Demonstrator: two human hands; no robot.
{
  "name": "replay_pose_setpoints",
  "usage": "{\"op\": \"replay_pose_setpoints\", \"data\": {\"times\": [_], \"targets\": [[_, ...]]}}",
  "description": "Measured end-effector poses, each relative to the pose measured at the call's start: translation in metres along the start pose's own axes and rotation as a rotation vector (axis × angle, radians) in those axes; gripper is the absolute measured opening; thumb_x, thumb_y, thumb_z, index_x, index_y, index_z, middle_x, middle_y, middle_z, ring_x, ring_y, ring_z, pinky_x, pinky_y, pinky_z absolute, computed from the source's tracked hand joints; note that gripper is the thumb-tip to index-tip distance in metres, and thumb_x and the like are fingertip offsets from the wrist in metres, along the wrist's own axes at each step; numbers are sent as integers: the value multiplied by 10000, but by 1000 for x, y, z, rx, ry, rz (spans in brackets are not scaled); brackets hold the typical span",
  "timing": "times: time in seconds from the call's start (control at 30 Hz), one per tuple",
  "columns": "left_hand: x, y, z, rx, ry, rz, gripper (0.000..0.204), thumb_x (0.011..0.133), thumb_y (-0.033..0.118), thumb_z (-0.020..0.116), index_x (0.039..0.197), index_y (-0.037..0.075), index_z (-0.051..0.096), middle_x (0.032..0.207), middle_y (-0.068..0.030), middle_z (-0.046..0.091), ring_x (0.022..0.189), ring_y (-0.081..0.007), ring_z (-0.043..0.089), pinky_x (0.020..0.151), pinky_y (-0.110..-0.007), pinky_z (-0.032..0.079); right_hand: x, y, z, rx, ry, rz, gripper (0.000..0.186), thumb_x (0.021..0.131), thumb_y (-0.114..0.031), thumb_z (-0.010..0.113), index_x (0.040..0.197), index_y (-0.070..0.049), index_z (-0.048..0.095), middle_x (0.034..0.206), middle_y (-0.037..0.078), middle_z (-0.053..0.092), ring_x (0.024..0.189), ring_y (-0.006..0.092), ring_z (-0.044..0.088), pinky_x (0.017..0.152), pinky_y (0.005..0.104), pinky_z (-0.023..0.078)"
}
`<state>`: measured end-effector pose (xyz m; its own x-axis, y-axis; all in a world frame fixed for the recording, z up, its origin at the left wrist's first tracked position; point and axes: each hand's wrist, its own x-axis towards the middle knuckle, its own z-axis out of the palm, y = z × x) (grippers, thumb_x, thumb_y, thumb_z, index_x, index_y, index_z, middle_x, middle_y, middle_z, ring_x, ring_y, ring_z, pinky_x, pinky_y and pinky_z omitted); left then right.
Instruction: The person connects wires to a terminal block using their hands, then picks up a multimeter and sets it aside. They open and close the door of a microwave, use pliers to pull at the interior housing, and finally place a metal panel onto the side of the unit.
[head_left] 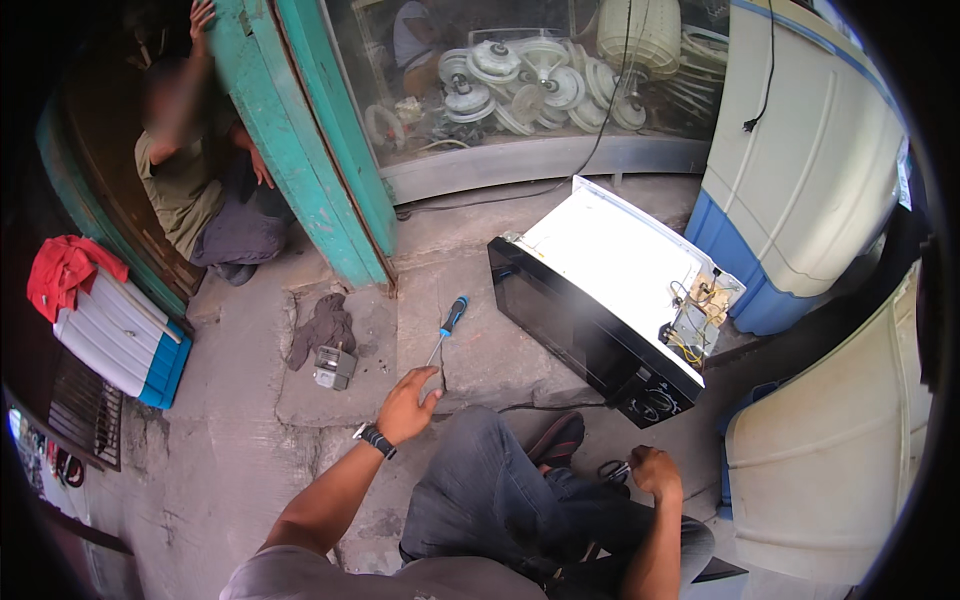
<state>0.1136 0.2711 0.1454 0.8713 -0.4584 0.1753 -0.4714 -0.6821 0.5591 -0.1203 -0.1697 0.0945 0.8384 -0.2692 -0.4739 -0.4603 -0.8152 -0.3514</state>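
Note:
My left hand (408,406), with a dark watch at the wrist, reaches out with its fingers extended. Just beyond its fingertips, a screwdriver (454,317) with a blue and black handle lies on the concrete; whether they touch its shaft I cannot tell. My right hand (655,472) is closed beside my knee, and a small tool with metal and dark looped parts (613,469) sticks out from it. Ahead on the right stands a microwave oven (615,265) with a black front, its white inner casing uncovered and yellow wires (688,348) exposed at one corner.
A grey metal transformer-like block (334,368) and dark rag (322,328) lie left of the screwdriver. A person (200,185) crouches behind the green post (300,150). Beige and blue plastic housings (800,150) stand at right. White pulleys (520,80) fill a glass case behind.

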Motion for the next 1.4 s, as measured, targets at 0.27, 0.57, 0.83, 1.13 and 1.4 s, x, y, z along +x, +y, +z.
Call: {"op": "replay_pose_setpoints", "data": {"times": [0.27, 0.57, 0.83, 1.13, 1.4], "targets": [[10, 184, 150, -1868, -704, -583, 662, 1077, 532, 401, 1595, 131, 311, 1618, -196, 372, 1443, -409, 420, 1204, -471, 308, -25, -161, 12, 636, 724, -781, 545, 1053, -378, 464, 1523, -103, 472, 1565, 209, 429, 1447, 396, 411, 1208, 513, 268], [146, 206, 40, -215, 320, 459, 613, 1048, 300, 526, 1561, 13, 349, 1633, -231, 317, 1501, -388, 332, 1235, -492, 240, -45, -16, 47, 351, 140, -39, 492, 999, -456, 580, 1359, -128, 653, 1265, 210, 692, 1251, 393, 615, 1087, 512, 430], [121, 248, 112, 34, 367, 625, 502, 1042, 230, 517, 1483, 3, 441, 1634, -214, 309, 1512, -396, 282, 1237, -550, 162, -12, 22, 73, 568, 314, 65, 557, 989, -432, 624, 1419, -80, 584, 1375, 236, 613, 1252, 406, 608, 1075, 454, 466], [-36, 200, 225, -1907, -480, -866, 636, 1070, 477, 416, 1468, -17, 459, 1512, -207, 504, 1440, -347, 438, 1227, -480, 311, -10, 14, 58, 895, 319, 83, 567, 1044, -395, 533, 1451, -1, 516, 1463, 268, 528, 1378, 403, 496, 1132, 452, 406], [-26, 213, 257, -1756, -894, -786, 800, 1040, 657, 319, 1543, 38, 384, 1553, -144, 459, 1482, -284, 369, 1245, -441, 236, -40, -43, 72, 625, 754, -332, 658, 1073, -524, 384, 1572, -96, 398, 1617, 194, 376, 1498, 383, 342, 1228, 523, 223]]}}
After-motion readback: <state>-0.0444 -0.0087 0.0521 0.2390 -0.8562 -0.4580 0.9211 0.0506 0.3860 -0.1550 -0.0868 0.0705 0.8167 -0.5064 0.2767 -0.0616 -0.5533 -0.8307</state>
